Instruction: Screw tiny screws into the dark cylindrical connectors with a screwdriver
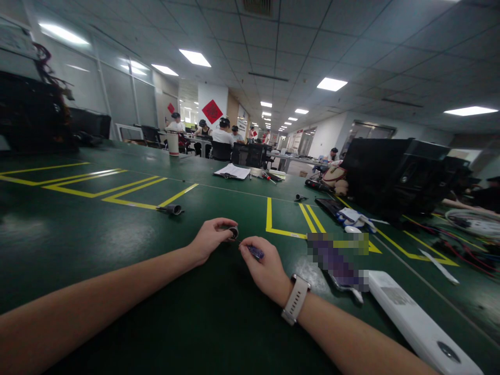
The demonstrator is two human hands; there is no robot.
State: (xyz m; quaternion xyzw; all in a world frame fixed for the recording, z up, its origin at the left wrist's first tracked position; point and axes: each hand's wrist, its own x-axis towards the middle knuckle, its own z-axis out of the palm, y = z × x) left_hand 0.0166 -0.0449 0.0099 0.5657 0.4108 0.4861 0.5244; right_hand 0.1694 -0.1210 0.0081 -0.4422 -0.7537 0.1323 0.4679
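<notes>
Over the green table point(164, 302), my left hand point(209, 240) pinches a small dark cylindrical part point(233, 232) with a round open end. My right hand point(265, 265), with a watch point(297, 299) at the wrist, is closed around a small screwdriver point(255, 252) with a purple see-through handle. The screwdriver's thin shaft points towards the part; whether the two touch I cannot tell. A similar dark cylindrical piece point(172, 209) lies on the table beyond my left hand. Another small black piece point(300, 198) sits farther off to the right.
To the right lie a long white device point(422, 323), a partly blurred-out purple item point(338, 265) and a blue-and-white cloth point(357, 219). Black equipment point(390, 174) stands behind them. Farther back are a clipboard with papers point(233, 171) and a cup point(173, 143). Yellow tape point(128, 203) marks the tabletop.
</notes>
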